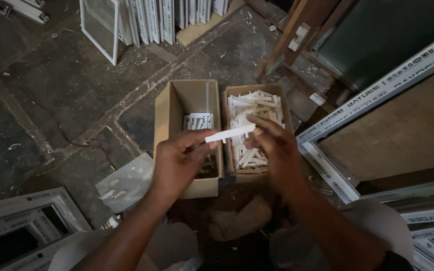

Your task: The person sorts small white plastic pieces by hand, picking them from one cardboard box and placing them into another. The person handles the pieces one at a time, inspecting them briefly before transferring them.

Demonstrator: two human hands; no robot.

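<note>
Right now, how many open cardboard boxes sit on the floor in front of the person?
2. The left box is nearly empty, a few white pieces at its bottom. The right box, touching it, is heaped with white strips. Both hands hold one white strip above them.

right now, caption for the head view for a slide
Both hands, left hand and right hand, hold a white strip above two cardboard boxes.
</note>
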